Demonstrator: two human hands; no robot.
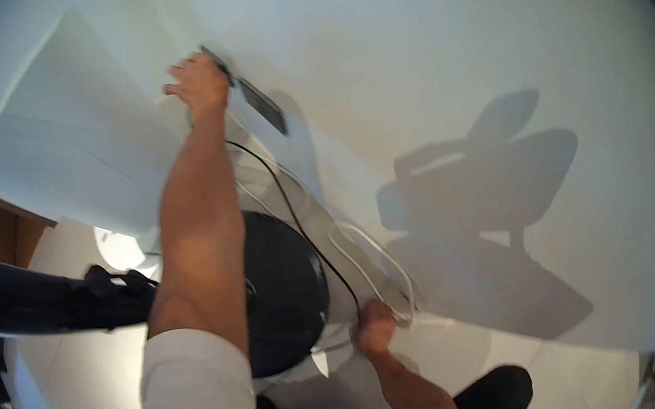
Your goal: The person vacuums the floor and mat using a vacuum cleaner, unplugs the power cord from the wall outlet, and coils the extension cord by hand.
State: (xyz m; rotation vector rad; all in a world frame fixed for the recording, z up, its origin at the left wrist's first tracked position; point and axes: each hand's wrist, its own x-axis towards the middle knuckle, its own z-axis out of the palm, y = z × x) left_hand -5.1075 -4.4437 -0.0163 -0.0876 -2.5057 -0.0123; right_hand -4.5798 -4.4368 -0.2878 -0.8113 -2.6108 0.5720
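Observation:
My left hand [199, 81] is stretched out to the wall, its fingers apart. It lies beside a dark narrow plate [218, 63], and whether it touches this is hard to make out. Low down by the floor, my right hand [377, 326] is closed at the lower end of a black cable [295, 209]; its fingers are slightly blurred. The cable runs up behind my left forearm, where its other end is hidden. A looped white cable [388, 258] lies close beside my right hand.
A second dark plate [262, 105] sits on the white wall [422, 43]. Below my left forearm is a large round black disc [285, 293]. A long black object [41, 292] extends in from the left. A chair-shaped shadow falls on the wall.

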